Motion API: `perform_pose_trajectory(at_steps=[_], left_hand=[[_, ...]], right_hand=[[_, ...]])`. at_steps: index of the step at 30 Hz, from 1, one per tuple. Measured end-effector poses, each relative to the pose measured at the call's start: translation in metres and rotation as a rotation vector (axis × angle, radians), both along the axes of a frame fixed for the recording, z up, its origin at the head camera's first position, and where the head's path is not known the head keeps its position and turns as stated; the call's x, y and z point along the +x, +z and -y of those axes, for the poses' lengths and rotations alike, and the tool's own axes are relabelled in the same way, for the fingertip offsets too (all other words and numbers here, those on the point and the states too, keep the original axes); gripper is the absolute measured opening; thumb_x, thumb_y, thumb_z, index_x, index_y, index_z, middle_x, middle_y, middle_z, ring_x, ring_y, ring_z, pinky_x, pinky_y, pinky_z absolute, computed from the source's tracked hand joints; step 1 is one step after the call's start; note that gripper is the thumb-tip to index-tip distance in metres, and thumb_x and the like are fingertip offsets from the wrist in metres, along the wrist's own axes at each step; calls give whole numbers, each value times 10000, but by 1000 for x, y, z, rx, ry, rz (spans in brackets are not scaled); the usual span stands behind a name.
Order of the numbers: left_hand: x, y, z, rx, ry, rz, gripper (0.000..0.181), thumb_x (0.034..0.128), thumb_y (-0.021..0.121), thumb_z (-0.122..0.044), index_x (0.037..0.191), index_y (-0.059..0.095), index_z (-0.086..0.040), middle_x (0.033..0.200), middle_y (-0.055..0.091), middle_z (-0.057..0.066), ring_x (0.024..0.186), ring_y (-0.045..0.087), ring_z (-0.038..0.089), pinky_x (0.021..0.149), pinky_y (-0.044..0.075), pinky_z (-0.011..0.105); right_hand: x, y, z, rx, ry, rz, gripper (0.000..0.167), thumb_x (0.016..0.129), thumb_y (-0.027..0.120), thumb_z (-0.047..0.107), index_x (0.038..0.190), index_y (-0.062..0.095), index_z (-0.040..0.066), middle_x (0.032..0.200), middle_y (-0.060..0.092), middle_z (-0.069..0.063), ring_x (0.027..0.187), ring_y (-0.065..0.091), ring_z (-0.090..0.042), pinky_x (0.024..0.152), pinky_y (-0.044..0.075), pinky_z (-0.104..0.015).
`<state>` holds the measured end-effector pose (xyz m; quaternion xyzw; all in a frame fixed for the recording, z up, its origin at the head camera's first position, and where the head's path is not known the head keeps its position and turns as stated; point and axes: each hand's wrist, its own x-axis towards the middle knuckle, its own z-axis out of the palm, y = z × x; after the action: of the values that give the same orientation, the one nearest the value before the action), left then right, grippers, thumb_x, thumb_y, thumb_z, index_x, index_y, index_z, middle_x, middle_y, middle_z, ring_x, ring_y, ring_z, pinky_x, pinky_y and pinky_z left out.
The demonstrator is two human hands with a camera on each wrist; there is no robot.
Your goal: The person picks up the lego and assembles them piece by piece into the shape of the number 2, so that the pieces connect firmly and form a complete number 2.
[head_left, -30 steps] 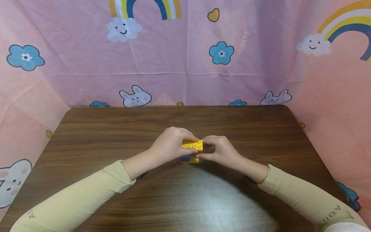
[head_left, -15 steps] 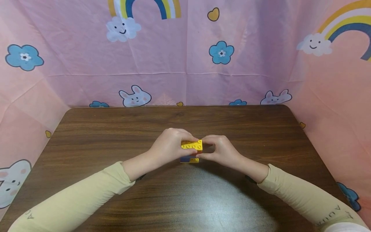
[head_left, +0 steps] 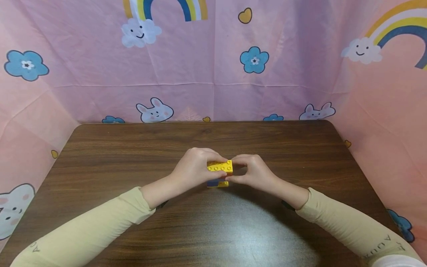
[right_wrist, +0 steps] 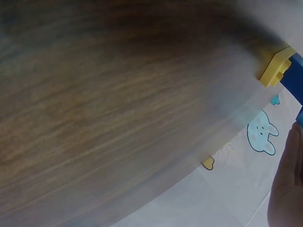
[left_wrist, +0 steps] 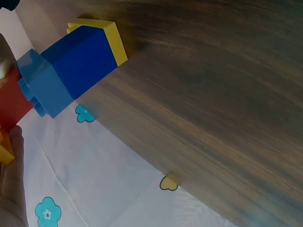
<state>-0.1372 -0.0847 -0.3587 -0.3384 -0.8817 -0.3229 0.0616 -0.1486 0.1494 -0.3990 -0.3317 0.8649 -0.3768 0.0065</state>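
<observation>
A stack of toy building bricks stands on the table between both hands. At its foot is a yellow brick (left_wrist: 113, 42), with a dark blue brick (left_wrist: 83, 59) on it. Above these come a lighter blue brick (left_wrist: 49, 85) and a red brick (left_wrist: 13, 101). A yellow brick with studs (head_left: 220, 168) tops the stack. My left hand (head_left: 197, 166) grips this top brick from the left, thumb in front and fingers behind. From the right, my right hand (head_left: 255, 171) holds the stack below it between thumb and fingers; its exact contact is partly hidden.
The dark wood-grain table (head_left: 133, 148) has rounded far corners. A pink cloth (head_left: 186, 66) printed with rainbows, flowers and rabbits hangs behind it and along both sides. Light glares off the table's front part.
</observation>
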Motion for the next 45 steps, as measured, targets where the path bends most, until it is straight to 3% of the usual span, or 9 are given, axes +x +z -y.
perform_pose_trajectory(at_steps=[10, 29, 45], left_hand=[[0, 1, -1, -8, -6, -35, 316, 823, 937, -232, 1098, 843, -107, 1018, 835, 8, 906, 775, 143, 769, 649, 306], [1, 0, 1, -9, 7, -12, 313, 833, 931, -232, 1108, 839, -113, 1036, 836, 4, 925, 773, 150, 793, 650, 317], [5, 2, 3, -72, 6, -43, 314, 855, 913, -231, 1125, 823, -96, 1075, 825, 15, 967, 768, 161, 847, 655, 338]], right_hand=[[1, 2, 0, -1, -6, 4, 399, 808, 940, 140, 1161, 798, 21, 1128, 818, -93, 1068, 774, -253, 917, 659, -413], [2, 1, 2, -2, -14, 9, 391, 803, 940, 130, 1146, 795, 9, 1123, 817, -112, 1071, 776, -273, 954, 651, -423], [3, 0, 3, 11, -11, 24, 393, 814, 933, 134, 1162, 790, 22, 1148, 811, -106, 1090, 770, -272, 963, 647, -435]])
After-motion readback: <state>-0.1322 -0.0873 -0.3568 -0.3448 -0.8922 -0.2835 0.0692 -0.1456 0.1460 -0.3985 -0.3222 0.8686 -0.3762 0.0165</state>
